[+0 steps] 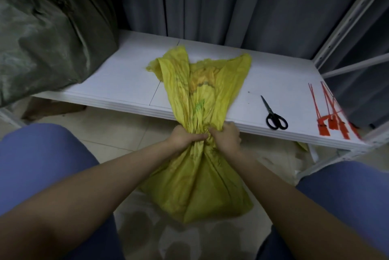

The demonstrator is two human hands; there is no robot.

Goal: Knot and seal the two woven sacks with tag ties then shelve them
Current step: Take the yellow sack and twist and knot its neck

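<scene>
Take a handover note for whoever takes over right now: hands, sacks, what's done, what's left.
Left hand and right hand both grip the gathered neck of the yellow sack; its loose top drapes over the white shelf.
Red tag ties and scissors lie at the shelf's right end.
Green sack sits at its left end, seal not visible.
Remaining: knot, tag, shelve the yellow sack.
</scene>
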